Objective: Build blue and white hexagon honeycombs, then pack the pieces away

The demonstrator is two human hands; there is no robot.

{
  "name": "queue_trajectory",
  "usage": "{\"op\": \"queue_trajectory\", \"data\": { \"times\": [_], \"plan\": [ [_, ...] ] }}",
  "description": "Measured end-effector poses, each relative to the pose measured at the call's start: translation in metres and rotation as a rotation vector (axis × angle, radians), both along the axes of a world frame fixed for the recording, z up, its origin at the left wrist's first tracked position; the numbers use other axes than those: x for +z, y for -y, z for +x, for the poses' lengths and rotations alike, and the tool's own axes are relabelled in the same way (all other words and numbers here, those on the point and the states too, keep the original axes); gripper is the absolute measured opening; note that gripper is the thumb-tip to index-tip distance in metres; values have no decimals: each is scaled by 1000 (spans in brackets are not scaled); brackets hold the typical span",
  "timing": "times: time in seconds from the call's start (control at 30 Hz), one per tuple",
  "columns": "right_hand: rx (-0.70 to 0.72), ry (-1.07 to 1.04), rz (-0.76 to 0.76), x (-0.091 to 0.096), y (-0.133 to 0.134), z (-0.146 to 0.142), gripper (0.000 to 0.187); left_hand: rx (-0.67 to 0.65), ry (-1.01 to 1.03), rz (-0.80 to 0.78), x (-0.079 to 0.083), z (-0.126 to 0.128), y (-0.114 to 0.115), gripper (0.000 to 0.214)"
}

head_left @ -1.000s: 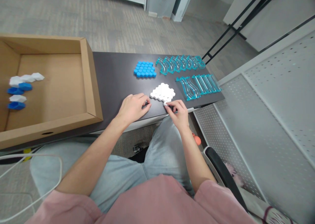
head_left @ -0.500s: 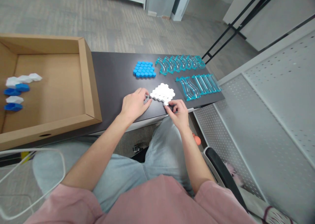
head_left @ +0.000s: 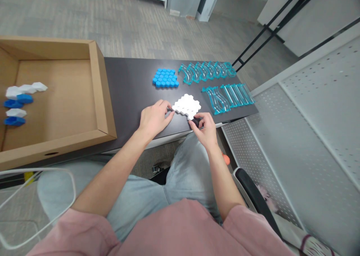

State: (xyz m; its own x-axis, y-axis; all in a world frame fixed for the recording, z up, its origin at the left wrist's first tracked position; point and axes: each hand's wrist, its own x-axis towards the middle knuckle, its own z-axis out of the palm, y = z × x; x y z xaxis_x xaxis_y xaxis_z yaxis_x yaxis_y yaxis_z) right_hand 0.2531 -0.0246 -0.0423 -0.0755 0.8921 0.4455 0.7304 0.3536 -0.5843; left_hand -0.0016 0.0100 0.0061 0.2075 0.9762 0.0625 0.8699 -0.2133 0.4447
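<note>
A person's bare hands meet at a compact white cluster of hexagonal tiles (head_left: pixel 186 103) on the near side of a dark table (head_left: pixel 126 87). The right hand (head_left: pixel 206 130) has thumb and forefinger closed on the sides of 1 white tile (head_left: pixel 190 117) at the cluster's near corner, a light pinch that leaves the top bare and, it appears, lets the tile sit flush with its neighbors. The left hand (head_left: pixel 155 115) is at the cluster's left tip, thumb and forefinger parted around it; whether they grip or merely brush the edge cannot be told, though the pose would suit steadying the group. The cluster thus lies between the 2 hands, just right of the left fingertips and just beyond the right ones.

Color and shape seem to govern the layout. Blue hexagonal pieces (head_left: pixel 165 79) are packed edge to edge farther off, apart from the white. To the right, curved teal tubes (head_left: pixel 203 73) line the far edge, with wavy tubes (head_left: pixel 218 100) and straight tubes (head_left: pixel 237 95) nearer, each kind grouped, probably for easy sorting by eye. At left, a cardboard box (head_left: pixel 101 94) holds loose white and blue pieces (head_left: pixel 14 121).
</note>
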Motion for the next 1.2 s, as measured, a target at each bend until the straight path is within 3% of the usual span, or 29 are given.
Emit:
{"op": "queue_trajectory", "data": {
  "times": [1.2],
  "plan": [
    [-3,-17,15,1,-1,-5,15,60,-29,6,-1,8,-3,33]
  ]
}}
